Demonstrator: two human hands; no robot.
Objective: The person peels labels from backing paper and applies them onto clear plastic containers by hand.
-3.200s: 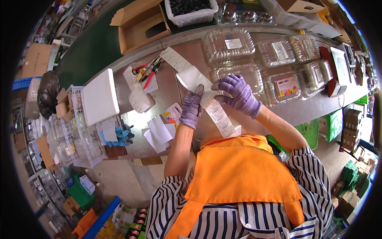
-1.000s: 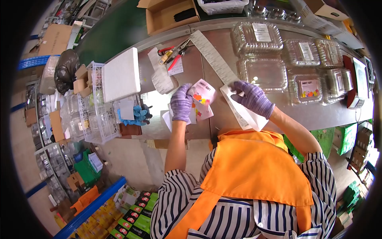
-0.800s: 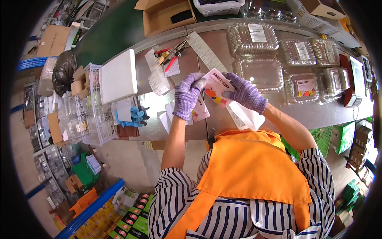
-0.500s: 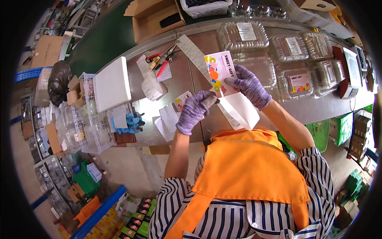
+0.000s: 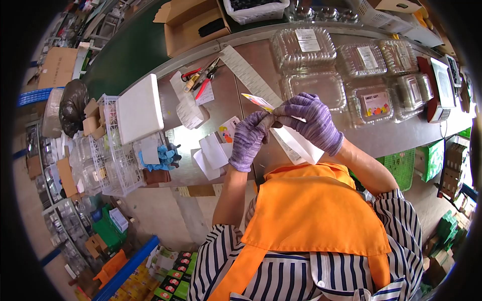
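The view comes from a camera worn on the person's head, facing forward and steeply down through a wide lens that bends straight edges and leaves black, curved borders at both sides. Nearest to it, the bright orange cloth apron (image 5: pixel 316 215) and the navy-and-white striped shirt (image 5: pixel 286 278) fill the lower middle. The left hand in a purple knit glove (image 5: pixel 248 140) and the right hand in a matching purple glove (image 5: pixel 314 123) sit near the centre, over the grey metal worktable (image 5: pixel 371 135), while the top edge crops the open brown cardboard box (image 5: pixel 183 32)
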